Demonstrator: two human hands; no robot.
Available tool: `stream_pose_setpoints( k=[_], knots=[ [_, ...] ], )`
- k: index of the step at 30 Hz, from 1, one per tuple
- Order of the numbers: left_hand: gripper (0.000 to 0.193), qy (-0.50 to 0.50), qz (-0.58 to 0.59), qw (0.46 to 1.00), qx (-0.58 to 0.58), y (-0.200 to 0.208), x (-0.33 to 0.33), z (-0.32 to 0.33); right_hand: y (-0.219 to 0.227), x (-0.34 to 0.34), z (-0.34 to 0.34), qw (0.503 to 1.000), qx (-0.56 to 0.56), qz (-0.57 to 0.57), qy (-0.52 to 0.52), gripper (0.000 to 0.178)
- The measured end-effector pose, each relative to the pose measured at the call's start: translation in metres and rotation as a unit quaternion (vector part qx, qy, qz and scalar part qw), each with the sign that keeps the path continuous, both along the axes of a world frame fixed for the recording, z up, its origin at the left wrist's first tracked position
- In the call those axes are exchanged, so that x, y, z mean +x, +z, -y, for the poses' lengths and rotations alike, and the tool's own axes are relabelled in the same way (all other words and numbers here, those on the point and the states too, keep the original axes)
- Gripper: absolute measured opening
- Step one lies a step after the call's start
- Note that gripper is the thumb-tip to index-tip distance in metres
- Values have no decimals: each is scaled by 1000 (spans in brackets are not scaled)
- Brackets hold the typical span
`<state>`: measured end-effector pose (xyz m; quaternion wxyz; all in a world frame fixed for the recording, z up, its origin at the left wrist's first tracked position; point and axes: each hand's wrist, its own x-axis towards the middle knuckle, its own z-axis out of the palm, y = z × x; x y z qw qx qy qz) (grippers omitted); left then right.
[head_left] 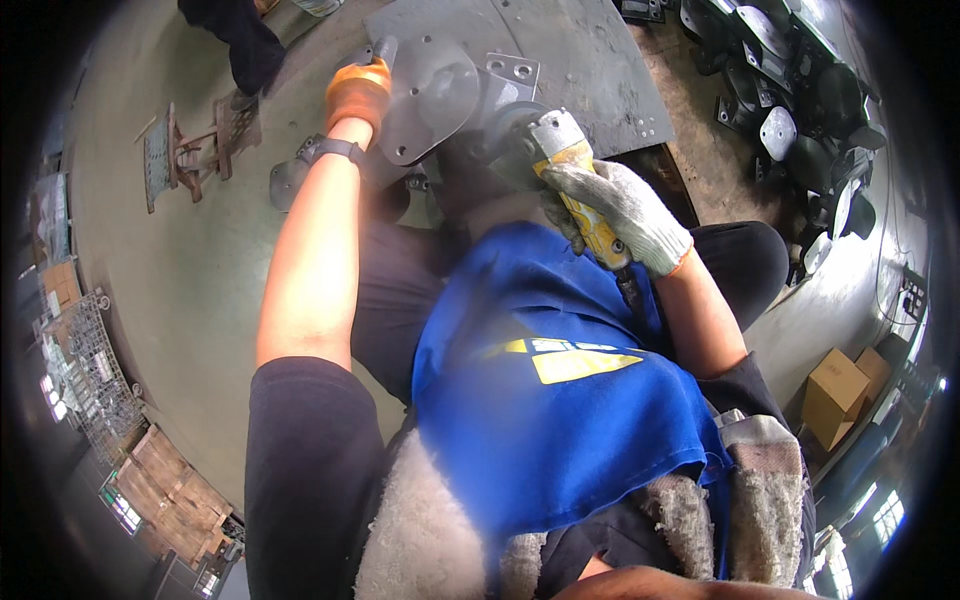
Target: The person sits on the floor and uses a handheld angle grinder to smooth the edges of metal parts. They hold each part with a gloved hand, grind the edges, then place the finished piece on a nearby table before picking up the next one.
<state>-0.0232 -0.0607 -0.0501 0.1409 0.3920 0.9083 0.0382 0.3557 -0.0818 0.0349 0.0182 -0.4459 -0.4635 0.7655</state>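
My left hand [358, 92], in an orange glove, is closed on the upper left edge of a flat grey metal plate [432, 95] with rounded corners and several holes. A short stub sticks up beside my fingers. My right hand [632, 208], in a whitish knit glove, wraps around the yellow body of an angle grinder [590, 215]. The grinder's blurred disc [508, 132] lies just right of the plate; whether it touches metal I cannot tell. Behind the disc is a metal bracket [512, 70] with two holes.
A large steel sheet [600, 60] lies under the work. Dark metal parts [800, 130] are heaped at the right. A low stand [190, 150] is at the left, below another person's leg [240, 45]. Cardboard boxes [836, 390] stand at the lower right. A blue apron [560, 430] covers my lap.
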Motion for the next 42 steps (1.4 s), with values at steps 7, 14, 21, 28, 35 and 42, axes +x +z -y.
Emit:
stream_pose_setpoints(
  k=[7,14,21,28,35,42],
  knots=[
    [67,-40,-43,998,-19,-18,-15,-1,1,10,2,999,14,30,19,46],
    [59,-20,-1,1000,16,9,3,-5,6,10,4,995,25,88,41,45],
    [50,-94,-47,994,32,-54,-44,-20,22,10,-6,994,44,79,68,43],
    [68,-108,6,994,-4,-81,-71,-24,12,-6,-14,989,95,28,107,43],
    [83,-62,46,997,-10,-39,-40,-21,14,4,-13,995,82,53,6,49],
    [84,-11,53,999,-1,6,-8,-16,-1,6,-19,994,107,-15,29,46]
  ],
)
